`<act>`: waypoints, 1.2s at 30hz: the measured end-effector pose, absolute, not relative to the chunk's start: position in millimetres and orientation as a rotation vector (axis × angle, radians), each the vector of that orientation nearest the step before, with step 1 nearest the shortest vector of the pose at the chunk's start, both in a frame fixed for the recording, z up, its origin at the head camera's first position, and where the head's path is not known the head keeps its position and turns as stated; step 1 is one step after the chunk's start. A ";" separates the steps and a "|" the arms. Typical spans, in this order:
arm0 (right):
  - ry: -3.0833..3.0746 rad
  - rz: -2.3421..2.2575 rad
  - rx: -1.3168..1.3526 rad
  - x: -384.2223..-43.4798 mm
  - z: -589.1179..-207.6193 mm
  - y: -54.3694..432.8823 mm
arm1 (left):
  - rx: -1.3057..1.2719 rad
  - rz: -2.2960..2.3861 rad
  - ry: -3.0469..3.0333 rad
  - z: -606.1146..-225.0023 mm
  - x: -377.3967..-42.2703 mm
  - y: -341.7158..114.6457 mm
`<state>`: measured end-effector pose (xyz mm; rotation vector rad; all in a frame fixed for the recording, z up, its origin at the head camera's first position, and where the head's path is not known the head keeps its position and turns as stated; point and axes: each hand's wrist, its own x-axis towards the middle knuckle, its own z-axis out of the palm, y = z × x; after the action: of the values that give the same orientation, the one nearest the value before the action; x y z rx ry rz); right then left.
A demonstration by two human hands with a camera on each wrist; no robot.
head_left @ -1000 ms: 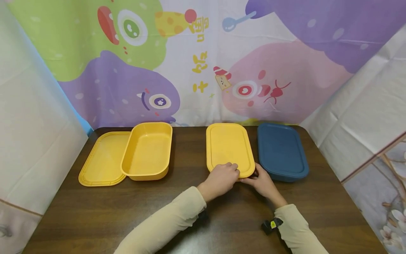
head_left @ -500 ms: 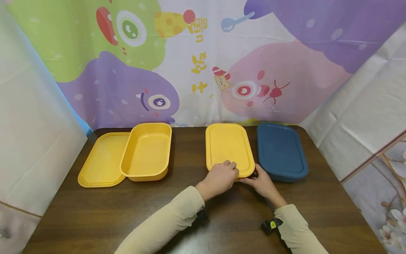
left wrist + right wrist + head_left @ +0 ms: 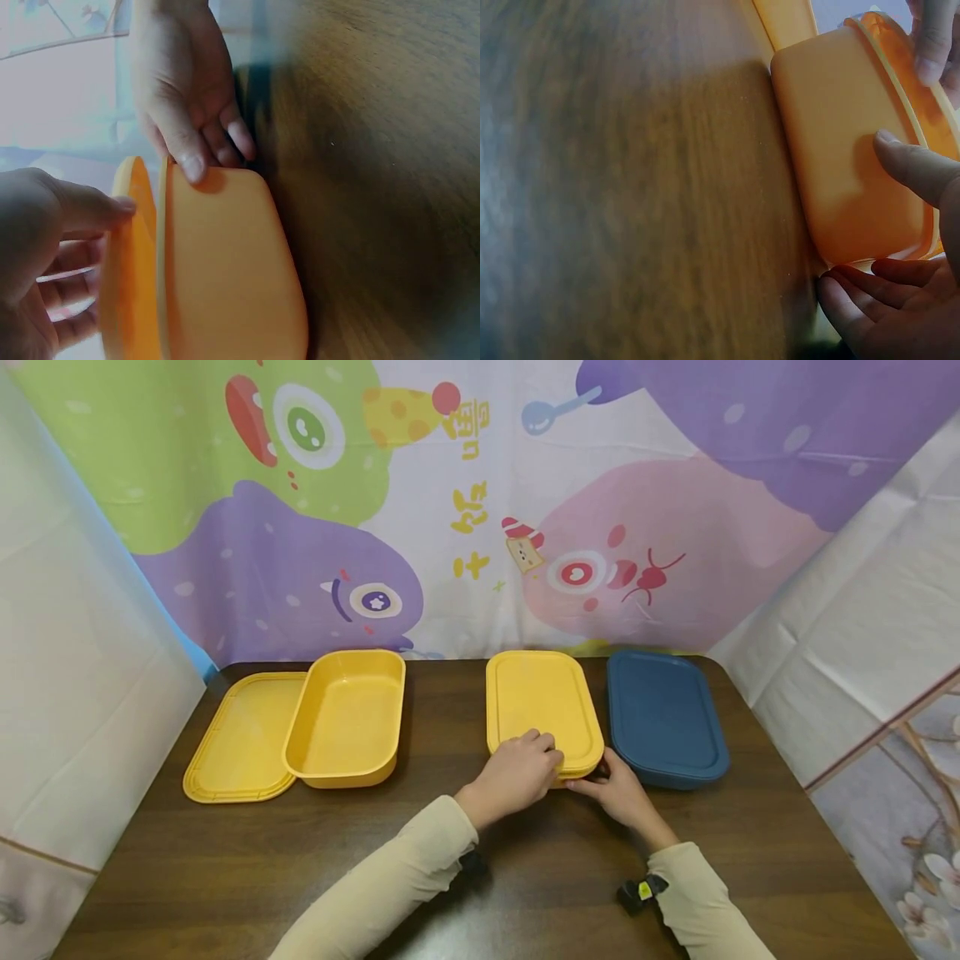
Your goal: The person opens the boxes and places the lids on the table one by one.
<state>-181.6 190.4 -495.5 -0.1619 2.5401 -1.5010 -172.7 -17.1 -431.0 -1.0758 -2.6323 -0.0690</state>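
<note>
A yellow lunch box (image 3: 225, 262) stands right of centre on the table, its yellow lid (image 3: 540, 693) on top. At the near end the lid's edge is raised, and a gap shows between lid and rim in both wrist views. My left hand (image 3: 517, 777) pinches that raised edge, thumb (image 3: 124, 206) on the near side and fingers over the top. My right hand (image 3: 626, 793) holds the box at its near right corner, its thumb (image 3: 904, 165) on the front wall and its fingers along the side. The box's inside is hidden in the head view.
A blue lidded box (image 3: 667, 718) stands close to the right of my right hand. To the left are an open yellow box (image 3: 348, 718) and a separate yellow lid (image 3: 243, 739), partly under that box's edge. A cartoon-print cloth (image 3: 480, 610) hangs behind the brown table (image 3: 225, 885).
My left hand has risen slightly, and the lid's near edge has come up from the box rim with it. The right hand has stayed at the corner.
</note>
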 end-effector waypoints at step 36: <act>2.572 -1.458 -0.175 -182.6 -493.7 189.1 | -0.986 -0.282 -2.337 -452.4 -175.4 -21.1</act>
<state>-182.6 189.1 -493.7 -0.1749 2.5721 -1.4576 -175.4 -21.1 -452.4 -0.9860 -2.3368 -0.2822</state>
